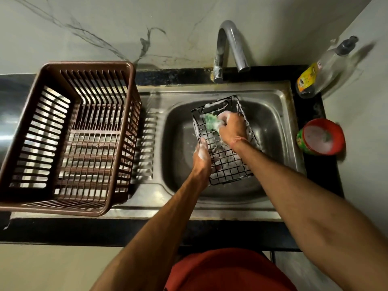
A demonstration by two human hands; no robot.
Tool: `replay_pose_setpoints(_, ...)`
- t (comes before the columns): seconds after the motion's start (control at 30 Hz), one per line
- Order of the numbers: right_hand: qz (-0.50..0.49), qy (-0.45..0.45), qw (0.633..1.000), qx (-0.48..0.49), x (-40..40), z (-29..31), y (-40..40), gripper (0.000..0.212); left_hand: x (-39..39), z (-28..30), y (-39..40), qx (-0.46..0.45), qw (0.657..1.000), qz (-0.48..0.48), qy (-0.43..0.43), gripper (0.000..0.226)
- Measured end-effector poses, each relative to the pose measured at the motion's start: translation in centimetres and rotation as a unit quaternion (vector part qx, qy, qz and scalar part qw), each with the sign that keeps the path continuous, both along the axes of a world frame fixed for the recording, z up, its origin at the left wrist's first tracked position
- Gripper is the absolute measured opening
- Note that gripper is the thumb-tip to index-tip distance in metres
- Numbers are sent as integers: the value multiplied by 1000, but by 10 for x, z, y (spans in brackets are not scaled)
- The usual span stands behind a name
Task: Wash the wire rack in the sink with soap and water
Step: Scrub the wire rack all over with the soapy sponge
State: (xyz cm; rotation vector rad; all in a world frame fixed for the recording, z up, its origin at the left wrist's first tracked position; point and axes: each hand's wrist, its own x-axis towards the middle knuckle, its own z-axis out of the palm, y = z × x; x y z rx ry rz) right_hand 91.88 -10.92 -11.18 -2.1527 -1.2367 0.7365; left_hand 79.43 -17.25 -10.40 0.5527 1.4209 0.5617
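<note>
A black wire rack [227,162], streaked with white foam, lies tilted inside the steel sink [180,131]. My left hand [201,158], soapy, grips the rack's left edge from below. Over the rack's far end, my right hand [232,128] presses a green scrub pad [210,121] against the wires. No water runs from the tap [226,45].
A brown plastic dish basket [69,133] stands on the drainboard at left. On the black counter at right sit a red tub of foamy soap [320,136] and a clear pump bottle with a yellow label [321,70]. A marble wall is behind.
</note>
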Motion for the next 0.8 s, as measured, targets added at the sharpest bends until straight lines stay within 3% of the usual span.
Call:
replay_pose_setpoints(0.07, -155, 97, 982, 37, -7, -3, 14, 20, 2, 12, -1, 9, 1000, -15, -1, 62)
replay_pose_setpoints(0.1, -227, 178, 956, 53, -11, -5, 19, 23, 3, 10, 0, 16, 1000, -23, 3, 62)
replay_pose_setpoints(0.2, -369, 477, 793, 84, -27, -7, 28, 27, 5, 9, -2, 31, 998, -49, 20, 63)
replay_pose_setpoints(0.23, -382, 527, 753, 96, -33, -4, 29, 28, 5, 9, -2, 27, 998, -53, 19, 62)
replay_pose_setpoints(0.27, -382, 544, 740, 101, -36, -4, 30, 30, 3, 8, -3, 27, 998, -54, 20, 60)
replay_pose_setpoints(0.33, -344, 525, 772, 98, -42, 3, 27, 35, -1, 8, -5, 34, 998, -56, 25, 58)
replay_pose_setpoints(0.43, -199, 365, 907, 64, -43, -5, 13, 39, -9, 6, -5, 54, 996, -68, 29, 56)
replay_pose_setpoints(0.47, -132, 318, 937, 49, -42, -10, 9, 41, -11, 5, -5, 72, 994, -75, 36, 55)
replay_pose_setpoints(0.53, -59, 278, 958, 34, -42, -13, 5, 36, -14, 4, -5, 100, 991, -84, 41, 54)
replay_pose_setpoints(0.63, -126, 381, 914, 63, -39, -4, 13, 19, -16, -2, -5, 89, 990, -97, 49, 54)
replay_pose_setpoints(0.8, -223, 542, 800, 127, -42, 17, 14, 23, -16, -5, 6, 80, 990, -99, 62, 61)
